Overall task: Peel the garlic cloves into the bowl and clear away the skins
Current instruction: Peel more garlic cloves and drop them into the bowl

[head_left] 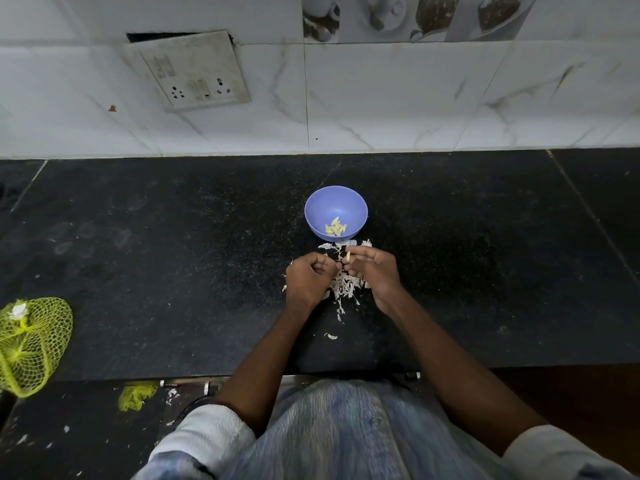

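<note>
A pale garlic clove (348, 256) stands nearly upright, its long axis running toward the bowl and slightly left, pinched at the fingertips of the right hand (372, 271). The left hand (309, 276) sits just beside it with fingers curled in; whether it holds anything I cannot tell. Beneath and between both hands, a scatter of white skins (343, 287) lies on the dark table (173, 271), trailing toward the person. Just beyond the hands, the blue bowl (334, 202) stands upright with a few peeled cloves (335, 228) heaped at its near side. Well apart to the left, a yellow mesh bag (31, 341) lies by the table edge
</note>
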